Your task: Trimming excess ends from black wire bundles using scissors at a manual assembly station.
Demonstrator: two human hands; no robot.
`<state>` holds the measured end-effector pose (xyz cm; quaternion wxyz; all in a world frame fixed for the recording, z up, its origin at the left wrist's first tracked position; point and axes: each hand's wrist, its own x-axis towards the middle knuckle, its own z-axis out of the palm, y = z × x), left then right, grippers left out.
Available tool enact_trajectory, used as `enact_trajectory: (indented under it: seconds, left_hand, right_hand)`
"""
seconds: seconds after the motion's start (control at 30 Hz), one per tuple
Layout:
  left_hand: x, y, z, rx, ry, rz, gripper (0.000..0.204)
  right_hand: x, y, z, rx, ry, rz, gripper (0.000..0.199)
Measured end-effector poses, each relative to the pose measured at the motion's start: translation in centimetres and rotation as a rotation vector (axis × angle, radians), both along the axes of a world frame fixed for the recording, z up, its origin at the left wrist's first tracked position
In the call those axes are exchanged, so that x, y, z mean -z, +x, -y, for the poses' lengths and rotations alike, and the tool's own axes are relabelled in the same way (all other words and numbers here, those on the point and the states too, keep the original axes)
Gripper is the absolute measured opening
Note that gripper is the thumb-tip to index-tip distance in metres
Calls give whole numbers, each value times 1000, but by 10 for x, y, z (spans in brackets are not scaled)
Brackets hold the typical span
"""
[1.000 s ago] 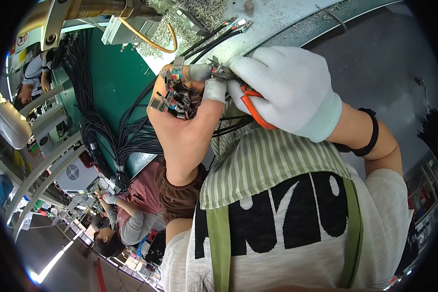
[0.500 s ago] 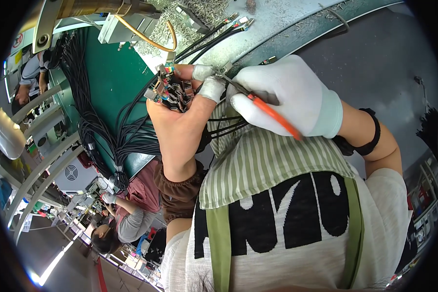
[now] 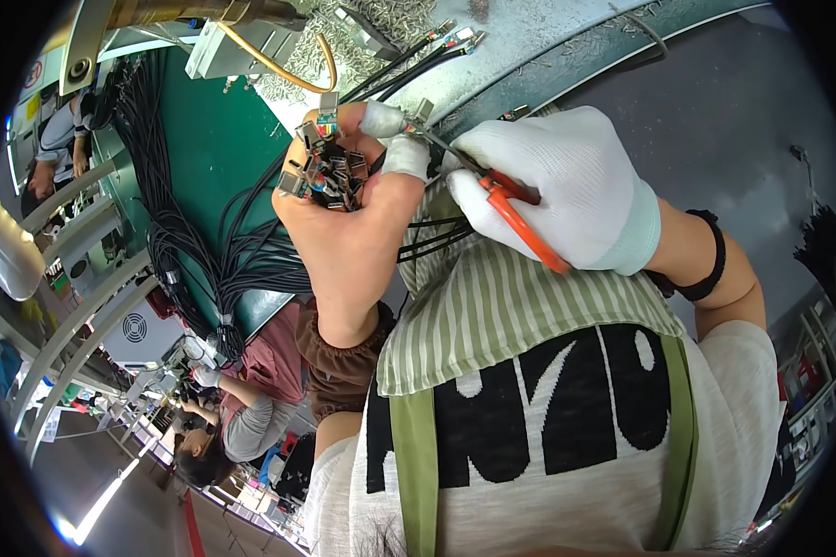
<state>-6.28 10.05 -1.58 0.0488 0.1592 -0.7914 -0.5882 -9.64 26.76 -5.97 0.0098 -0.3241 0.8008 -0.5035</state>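
My left hand (image 3: 339, 246), with white coverings on thumb and index fingertip, is closed round a bunch of black cables whose metal connectors (image 3: 346, 172) stick up out of the fist. Just beyond those two fingertips is a single metal connector (image 3: 424, 110). In my white-gloved right hand (image 3: 576, 176) are red-handled pliers (image 3: 522, 226). Their narrow jaws point left and reach close to that connector; whether they touch it I cannot tell. Two red handle arms show apart under the glove. The cables run below my left wrist.
A thick bundle of black cables (image 3: 223, 269) spreads over the green mat (image 3: 195, 121). Several cables with bare connector ends (image 3: 460, 39) lie on the bench among small metal scraps (image 3: 372, 19). A yellow tube (image 3: 279, 82) curves nearby. A co-worker (image 3: 251, 422) sits at lower left.
The pliers' handles have spread wider apart. My left fingertips have shifted slightly left and up, and the single connector beyond them now shows more plainly.
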Motion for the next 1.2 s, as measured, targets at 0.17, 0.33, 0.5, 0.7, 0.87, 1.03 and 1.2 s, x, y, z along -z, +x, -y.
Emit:
enact_trajectory:
  seconds: [0.17,0.33,0.5,0.7,0.87,1.03,1.2]
  left_hand:
    - [2,-1,3,7,17,27,18]
    - [4,0,3,20,92,103,16]
    - [7,0,5,34,88,91,16]
    - [10,-1,7,30,119,76,17]
    - [11,-2,6,19,113,66,17]
    - [24,-7,24,-15,51,69,14]
    - [36,-39,65,70,494,161,9]
  right_hand:
    - [3,1,4,48,-27,-11,16]
    - [15,-2,10,184,58,-250,17]
    - [14,-1,10,142,104,-181,16]
    - [2,-6,6,-114,-49,355,21]
    - [4,-7,5,-270,-310,1032,16]
    - [15,-18,2,-33,-134,189,17]
    - [1,-33,-5,98,-356,597,24]
